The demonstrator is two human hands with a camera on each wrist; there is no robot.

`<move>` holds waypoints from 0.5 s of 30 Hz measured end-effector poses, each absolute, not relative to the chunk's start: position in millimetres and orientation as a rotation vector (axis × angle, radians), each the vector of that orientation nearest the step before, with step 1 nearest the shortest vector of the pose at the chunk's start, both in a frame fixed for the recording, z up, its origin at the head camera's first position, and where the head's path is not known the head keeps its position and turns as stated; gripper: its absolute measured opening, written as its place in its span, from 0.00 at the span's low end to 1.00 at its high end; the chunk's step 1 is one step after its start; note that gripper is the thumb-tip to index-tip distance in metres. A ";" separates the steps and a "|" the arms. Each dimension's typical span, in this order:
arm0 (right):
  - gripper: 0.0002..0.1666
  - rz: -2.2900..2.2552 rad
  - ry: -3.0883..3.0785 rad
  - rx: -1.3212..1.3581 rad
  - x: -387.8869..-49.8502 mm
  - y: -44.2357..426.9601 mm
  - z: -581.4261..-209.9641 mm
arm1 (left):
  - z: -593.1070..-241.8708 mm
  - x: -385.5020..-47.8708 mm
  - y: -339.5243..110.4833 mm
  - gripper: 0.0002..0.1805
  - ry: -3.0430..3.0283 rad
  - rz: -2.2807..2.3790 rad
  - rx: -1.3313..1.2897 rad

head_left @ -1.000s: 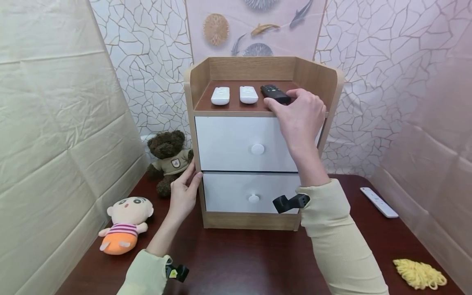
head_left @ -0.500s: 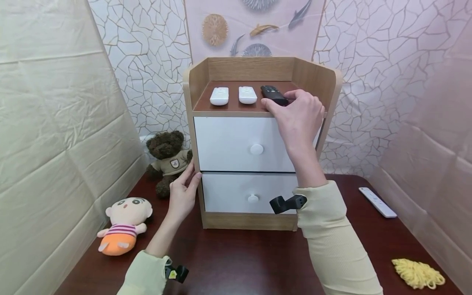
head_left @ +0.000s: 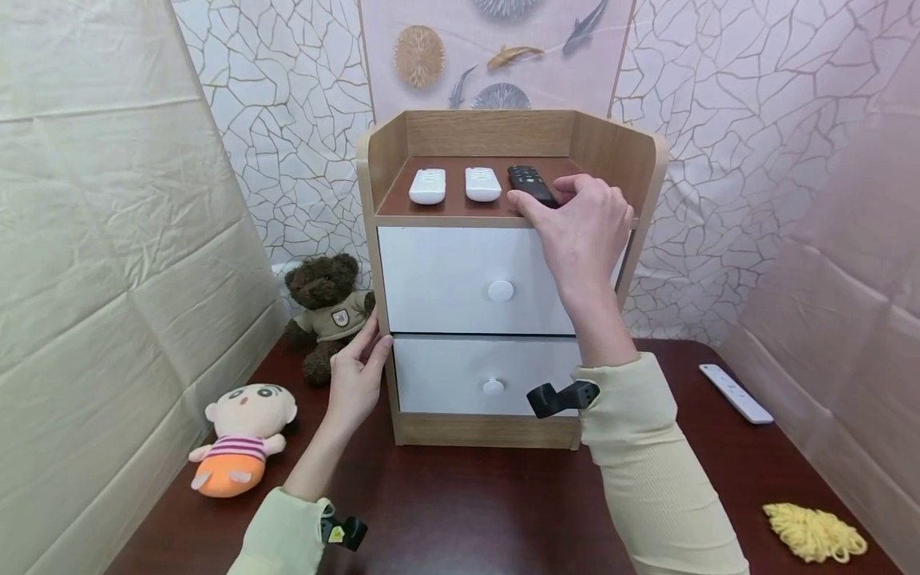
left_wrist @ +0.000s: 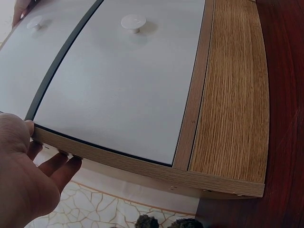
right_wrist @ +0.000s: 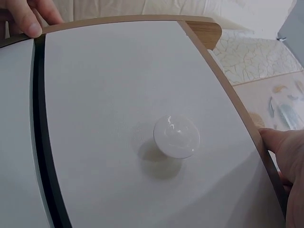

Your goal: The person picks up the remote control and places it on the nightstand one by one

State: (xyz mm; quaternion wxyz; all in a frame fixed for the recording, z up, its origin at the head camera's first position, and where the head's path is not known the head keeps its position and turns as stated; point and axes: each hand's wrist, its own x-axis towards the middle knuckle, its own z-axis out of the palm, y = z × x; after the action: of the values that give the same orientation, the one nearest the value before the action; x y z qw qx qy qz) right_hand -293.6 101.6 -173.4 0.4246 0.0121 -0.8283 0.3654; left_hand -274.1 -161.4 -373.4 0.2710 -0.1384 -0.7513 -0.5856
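Observation:
On the cabinet's (head_left: 489,431) brown top shelf lies a black remote control (head_left: 528,184), angled with its near end toward the front right. My right hand (head_left: 585,231) pinches that near end between thumb and fingers; the remote is hidden in the right wrist view, where the hand (right_wrist: 292,156) shows at the edge. Two white remote controls (head_left: 428,187) lie side by side to its left. My left hand (head_left: 357,379) rests against the cabinet's left side, thumb at the front edge and fingers along the side panel, also seen in the left wrist view.
Both white drawers (head_left: 460,279) are closed, each with a round knob (head_left: 501,291). A brown teddy bear (head_left: 327,307) and a plush doll (head_left: 240,439) are at the left. To the right, a white remote (head_left: 735,394) and yellow yarn (head_left: 814,532) lie on the table (head_left: 460,511).
The black remote's near end has come down slightly and shifted a little left, with my right hand still pinching it. My left hand keeps its place on the cabinet side.

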 end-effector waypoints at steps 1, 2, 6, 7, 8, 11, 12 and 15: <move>0.37 0.916 -2.069 0.036 -293.7 101.9 -173.6 | -373.8 -274.3 -161.4 0.29 -2.020 -1.579 -0.375; 0.37 0.918 -2.071 0.042 -293.7 102.1 -173.7 | -374.0 -274.6 -161.3 0.29 -2.017 -1.581 -0.378; 0.36 0.966 -2.063 0.088 -291.6 105.3 -174.9 | -375.2 -275.4 -161.0 0.29 -2.007 -1.586 -0.390; 0.35 0.989 -2.056 0.105 -290.2 107.0 -175.1 | -375.3 -275.4 -161.0 0.29 -2.005 -1.585 -0.393; 0.34 1.007 -2.045 0.123 -288.4 109.2 -175.3 | -375.2 -275.4 -160.9 0.29 -2.004 -1.584 -0.396; 0.30 1.090 -1.967 0.212 -279.8 118.5 -176.3 | -375.2 -275.4 -161.0 0.29 -2.003 -1.581 -0.397; 0.29 1.108 -1.943 0.235 -275.8 122.4 -176.4 | -375.1 -275.3 -161.2 0.29 -2.004 -1.581 -0.395; 0.26 1.142 -1.865 0.306 -262.0 135.2 -177.6 | -375.0 -275.2 -161.8 0.29 -2.013 -1.578 -0.384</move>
State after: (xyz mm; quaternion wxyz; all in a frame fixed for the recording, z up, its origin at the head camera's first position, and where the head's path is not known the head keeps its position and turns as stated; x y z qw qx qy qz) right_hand -262.0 135.2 -177.6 0.4501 0.1239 -0.7541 0.4620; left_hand -275.2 -161.8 -375.0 0.2740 -0.1426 -0.7485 -0.5867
